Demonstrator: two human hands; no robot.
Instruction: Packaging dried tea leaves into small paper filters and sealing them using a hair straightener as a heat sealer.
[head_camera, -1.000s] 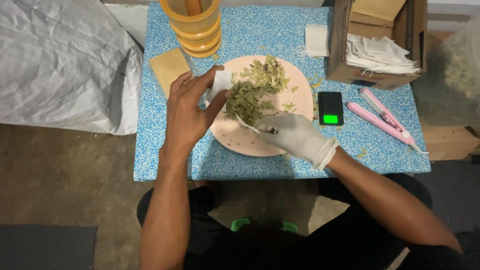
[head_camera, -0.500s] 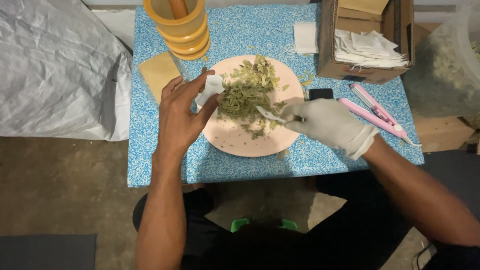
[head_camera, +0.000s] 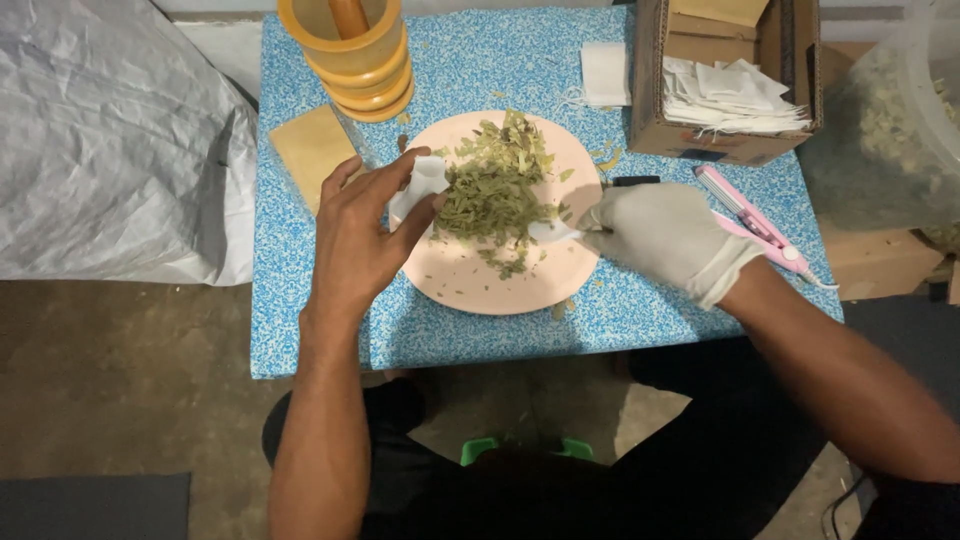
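A small white bag (head_camera: 422, 182) was pinched between the thumb and fingers of the bare left hand (head_camera: 360, 235), just over the left edge of the pink plate (head_camera: 480, 285). A pile of dried green leaves (head_camera: 497, 185) was heaped on the middle and top part of the plate. A small white spoon (head_camera: 553, 231) was gripped by the gloved right hand (head_camera: 660, 235) at the right edge of the plate, and its tip was pushed into the leaves. The plate was set on a blue speckled table (head_camera: 330, 330). Above the plate, to the left, a yellow mortar (head_camera: 350, 55) was stood with a pestle inside it. A tan block (head_camera: 310, 150) was laid to the left of the plate. To the upper right of the plate, a cardboard box (head_camera: 730, 75) was filled with more white bags. A pink tool (head_camera: 755, 220) was laid to the right of the plate, past the gloved hand. A big grey sack (head_camera: 110, 140) was piled far to the left of the plate.
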